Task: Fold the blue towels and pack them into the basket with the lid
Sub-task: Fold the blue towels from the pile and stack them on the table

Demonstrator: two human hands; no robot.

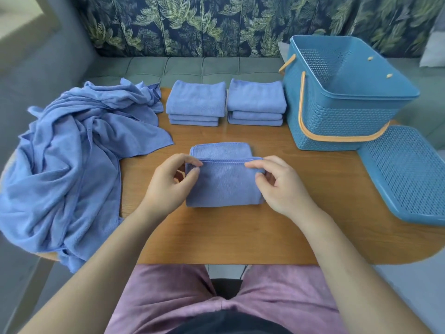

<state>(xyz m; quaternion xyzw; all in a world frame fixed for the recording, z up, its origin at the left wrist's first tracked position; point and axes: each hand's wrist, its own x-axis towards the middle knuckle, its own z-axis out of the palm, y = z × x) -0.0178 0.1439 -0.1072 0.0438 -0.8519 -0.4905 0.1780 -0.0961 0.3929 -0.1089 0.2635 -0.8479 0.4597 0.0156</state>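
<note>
Near centre on the worktop (240, 237), the soft, light towel (224, 184) lies half folded, left hand (168, 186) and right hand (281, 186) fingers pinching its hemmed far corners, likely the best hold since limp cloth sags elsewhere

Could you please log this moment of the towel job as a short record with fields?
surface: wooden table
in hand: towel mid-fold, far edge pinched by left hand and right hand
folded: two stacks at the far edge, three towels each
unfolded: heap of towels at the left
basket: open, at the right, no towels visible inside
lid: off, lying nearer than the basket
stage: folding under way, packing not begun
</note>
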